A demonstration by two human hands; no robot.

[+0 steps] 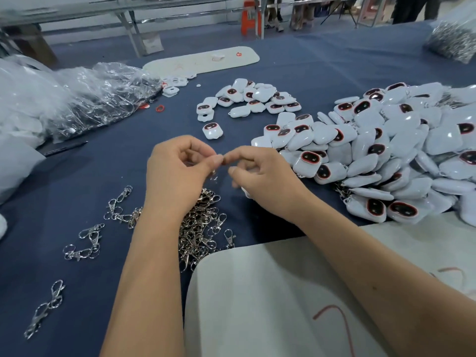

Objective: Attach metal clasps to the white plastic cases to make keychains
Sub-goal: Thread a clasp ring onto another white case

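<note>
My left hand (180, 171) and my right hand (260, 173) meet fingertip to fingertip above the blue cloth. The left pinches a small metal clasp (213, 177), which dangles blurred below its fingertips. The right hand's fingers are curled, and a sliver of a white case (244, 193) shows under its palm; the rest of the case is hidden. A heap of metal clasps (201, 228) lies just below my hands. A large pile of white cases (386, 150) with dark red-rimmed windows fills the right side.
Loose clasps (87, 240) are scattered at the left. A smaller group of cases (247, 99) and a single case (212, 130) lie ahead. Crumpled plastic bags (77, 99) are at far left, a white mat (283, 292) lies near me, and a bag of metal parts (453, 39) is at top right.
</note>
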